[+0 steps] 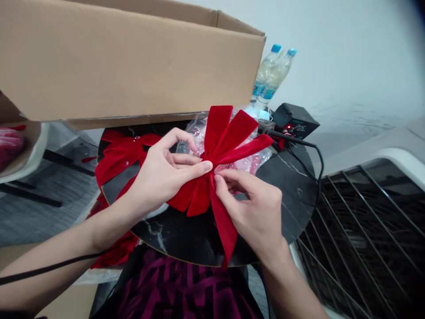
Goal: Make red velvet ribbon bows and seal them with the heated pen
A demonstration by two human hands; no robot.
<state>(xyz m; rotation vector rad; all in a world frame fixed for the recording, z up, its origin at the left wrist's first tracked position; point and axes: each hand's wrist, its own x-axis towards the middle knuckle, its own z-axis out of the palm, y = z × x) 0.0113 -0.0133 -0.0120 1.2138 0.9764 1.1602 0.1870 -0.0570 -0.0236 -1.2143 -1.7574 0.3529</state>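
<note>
Left hand (166, 170), right hand (257, 201), pinching 1 red bow (223, 148)

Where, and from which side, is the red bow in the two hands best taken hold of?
The red bow is probably best pinched at its gathered centre, from the left, as the left hand does: strips fan out above and below this narrow middle.

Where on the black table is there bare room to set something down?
Right side: bare tabletop between the right hand, clear plastic and black cable. Front: between the held red bow and the near rim, left of the bow's tail. Crowded: the left, with another red bow, and the back, with that plastic.
</note>
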